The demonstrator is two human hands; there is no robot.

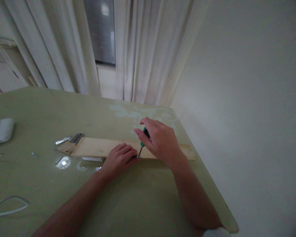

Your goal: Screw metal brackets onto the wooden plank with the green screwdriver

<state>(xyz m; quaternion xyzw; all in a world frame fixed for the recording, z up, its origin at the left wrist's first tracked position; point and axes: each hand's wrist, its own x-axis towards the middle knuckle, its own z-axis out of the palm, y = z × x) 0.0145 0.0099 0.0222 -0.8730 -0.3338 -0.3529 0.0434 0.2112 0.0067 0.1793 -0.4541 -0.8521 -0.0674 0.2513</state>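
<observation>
On the green-covered table (143, 200), near its far right corner, a long pale wooden plank (98, 147) lies flat, running left to right, with its right end close to the table edge.

Right hand (160, 142): clenched around a screwdriver (145, 133) with a green handle. Only part of the handle shows between thumb and fingers. The shaft slants down and left, and the tip meets the near edge of the plank, roughly mid-length.

Left hand (119, 158): palm down on the near edge of the plank, fingers bent, fingertips right at the screwdriver tip. Cannot tell whether they pinch a small part there or only press on the wood.

The two hands are just beside each other, left in front of right.

Beyond the left end of the plank: a bright metal strip (62, 141) and a dark flat metal piece (77, 138), close together, the dark one touching or nearly touching the wood. A small shiny patch (63, 162) lies nearer, in front of that end.

Far left: a white padded object (0, 131), partly cut off. Near left: a loop of white cable (11, 205).

Behind the table: pale curtains (138, 49) around a dark window (100, 31); plain wall to the right.
</observation>
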